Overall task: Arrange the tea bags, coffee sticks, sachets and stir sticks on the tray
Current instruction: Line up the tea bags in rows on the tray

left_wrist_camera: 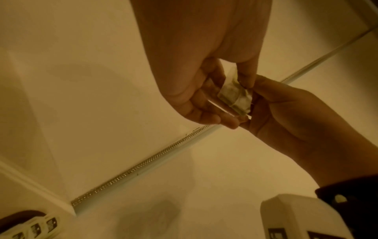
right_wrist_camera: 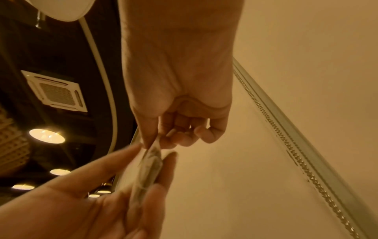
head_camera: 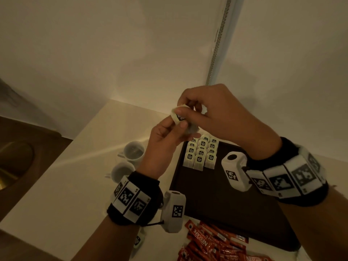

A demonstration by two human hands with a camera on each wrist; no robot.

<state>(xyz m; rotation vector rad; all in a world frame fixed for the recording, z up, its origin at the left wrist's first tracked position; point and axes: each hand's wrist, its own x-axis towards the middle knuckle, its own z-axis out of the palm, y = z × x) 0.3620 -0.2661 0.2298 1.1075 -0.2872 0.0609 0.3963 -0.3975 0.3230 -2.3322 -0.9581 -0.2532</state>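
Both hands hold one tea bag [head_camera: 180, 117] in the air above the tray's [head_camera: 222, 200] far-left corner: the left hand [head_camera: 165, 136] pinches it, the right hand [head_camera: 212, 113] pinches its top. Next, I think, it joins the tea bag rows [head_camera: 202, 153], needing neat alignment.

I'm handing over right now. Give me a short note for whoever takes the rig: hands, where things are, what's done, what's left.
Left hand and right hand both pinch one tea bag, raised above the tray's far left corner.
Tea bags lie in neat rows at the far left of the dark tray; the rest of it is bare.
Coffee sticks sit piled on the counter, in front of the tray.
Two cups stand left of the tray.
Left: place the held bag, then the coffee sticks. Sachets and stir sticks are not in view.
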